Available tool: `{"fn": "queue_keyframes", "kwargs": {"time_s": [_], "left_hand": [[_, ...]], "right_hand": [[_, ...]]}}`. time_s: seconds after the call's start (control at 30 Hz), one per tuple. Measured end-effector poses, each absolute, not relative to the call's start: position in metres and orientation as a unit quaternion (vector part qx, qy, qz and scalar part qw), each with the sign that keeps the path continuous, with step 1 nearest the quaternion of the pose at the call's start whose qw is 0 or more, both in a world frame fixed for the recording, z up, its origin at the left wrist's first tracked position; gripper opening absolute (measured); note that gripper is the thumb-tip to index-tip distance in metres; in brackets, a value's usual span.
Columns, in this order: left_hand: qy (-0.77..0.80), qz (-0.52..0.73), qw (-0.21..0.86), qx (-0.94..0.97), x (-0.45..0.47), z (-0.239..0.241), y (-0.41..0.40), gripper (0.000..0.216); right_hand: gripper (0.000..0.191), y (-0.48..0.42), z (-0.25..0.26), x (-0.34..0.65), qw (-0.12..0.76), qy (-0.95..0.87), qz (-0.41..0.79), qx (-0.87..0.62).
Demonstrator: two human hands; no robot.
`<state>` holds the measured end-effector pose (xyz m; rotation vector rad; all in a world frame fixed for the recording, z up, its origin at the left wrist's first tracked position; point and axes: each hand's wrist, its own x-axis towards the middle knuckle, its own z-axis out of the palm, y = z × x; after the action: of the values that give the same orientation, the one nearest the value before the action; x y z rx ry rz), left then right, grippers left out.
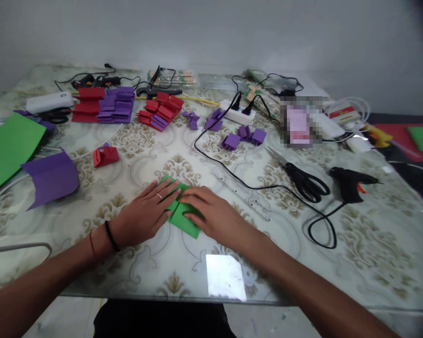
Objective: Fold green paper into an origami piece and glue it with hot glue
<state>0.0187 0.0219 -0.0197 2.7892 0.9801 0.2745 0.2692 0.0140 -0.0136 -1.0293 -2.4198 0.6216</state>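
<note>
A small folded sheet of green paper (pixel 186 219) lies on the table in front of me, with a crease or seam running across it. My left hand (pixel 143 213) rests flat on its left part, fingers stretched out, a ring on one finger. From the other side my right hand (pixel 207 211) has its curved fingers and thumb on the right part of the paper. The two hands' fingertips nearly meet over it. To the right of my right hand lies a clear ruler (pixel 239 195).
Scissors (pixel 299 176) and a black glue gun (pixel 352 183) with a looping cord lie right. A power strip (pixel 238 112), folded purple pieces (pixel 231 141) and red pieces (pixel 162 110) sit farther back. Left are purple paper (pixel 52 176) and green sheets (pixel 14 145).
</note>
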Motion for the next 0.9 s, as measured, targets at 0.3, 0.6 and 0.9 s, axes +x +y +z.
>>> {"fn": "queue_keyframes", "kwargs": {"time_s": [0.3, 0.6, 0.9], "left_hand": [[0.334, 0.046, 0.144, 0.93, 0.013, 0.016, 0.022, 0.018], [0.376, 0.08, 0.263, 0.885, 0.012, 0.035, 0.005, 0.016], [0.373, 0.137, 0.283, 0.873, -0.003, 0.005, -0.012, 0.017]], "right_hand": [[0.027, 0.006, 0.001, 0.27, 0.172, -0.885, 0.271, -0.337], [0.016, -0.015, 0.011, 0.268, 0.236, -0.841, 0.288, -0.393], [0.034, -0.047, -0.003, 0.265, 0.29, -0.776, 0.264, -0.494]]}}
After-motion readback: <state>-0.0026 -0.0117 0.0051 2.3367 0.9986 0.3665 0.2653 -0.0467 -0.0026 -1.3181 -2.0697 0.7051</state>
